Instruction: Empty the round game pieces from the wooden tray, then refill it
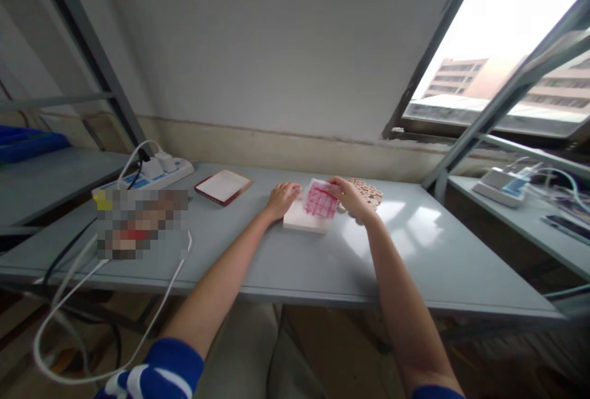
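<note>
A thin white sheet with pink-red grid lines (321,199) is pinched at its upper right in my right hand (349,195). The sheet is tilted over a flat white box (305,223), which lies on the grey table (295,270). My left hand (282,200) rests at the box's left edge, its fingers bent towards the top; whether they grip anything is too small to tell. Behind my right hand lies a cluster of small round beige pieces with dark marks (369,193), partly hidden by that hand.
A white panel with a dark red edge (224,186) lies left of the box. A power strip with plugs (173,171), loose white cables (177,267) and a blurred-out object (142,227) are at the far left. Another power strip (500,189) sits on the right-hand table.
</note>
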`<state>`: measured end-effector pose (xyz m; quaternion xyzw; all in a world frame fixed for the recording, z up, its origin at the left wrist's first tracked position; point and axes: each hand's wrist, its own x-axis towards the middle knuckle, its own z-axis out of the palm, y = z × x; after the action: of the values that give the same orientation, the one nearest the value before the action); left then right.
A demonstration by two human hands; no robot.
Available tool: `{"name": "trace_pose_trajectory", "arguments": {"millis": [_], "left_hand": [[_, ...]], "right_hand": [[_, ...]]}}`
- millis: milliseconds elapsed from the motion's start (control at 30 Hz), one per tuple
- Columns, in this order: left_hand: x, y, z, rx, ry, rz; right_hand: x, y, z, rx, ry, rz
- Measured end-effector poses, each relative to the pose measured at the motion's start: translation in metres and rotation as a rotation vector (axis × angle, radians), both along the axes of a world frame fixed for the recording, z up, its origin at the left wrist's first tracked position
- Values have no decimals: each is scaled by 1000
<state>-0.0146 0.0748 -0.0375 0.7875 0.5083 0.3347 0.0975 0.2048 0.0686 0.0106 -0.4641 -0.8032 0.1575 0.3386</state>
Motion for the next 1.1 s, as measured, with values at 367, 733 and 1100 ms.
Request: {"name": "trace_pose_trajectory", "arguments": {"millis": [367, 733, 1100], "left_hand": [[7, -8, 9, 59, 120, -53], [-1, -12, 19, 60, 193, 92], [-11, -10, 19, 141, 244, 126]], "right_hand": [[-38, -3, -33, 30, -341, 51], [-38, -3, -34, 56, -534, 45], [-37, -4, -34, 51, -588, 68]]}}
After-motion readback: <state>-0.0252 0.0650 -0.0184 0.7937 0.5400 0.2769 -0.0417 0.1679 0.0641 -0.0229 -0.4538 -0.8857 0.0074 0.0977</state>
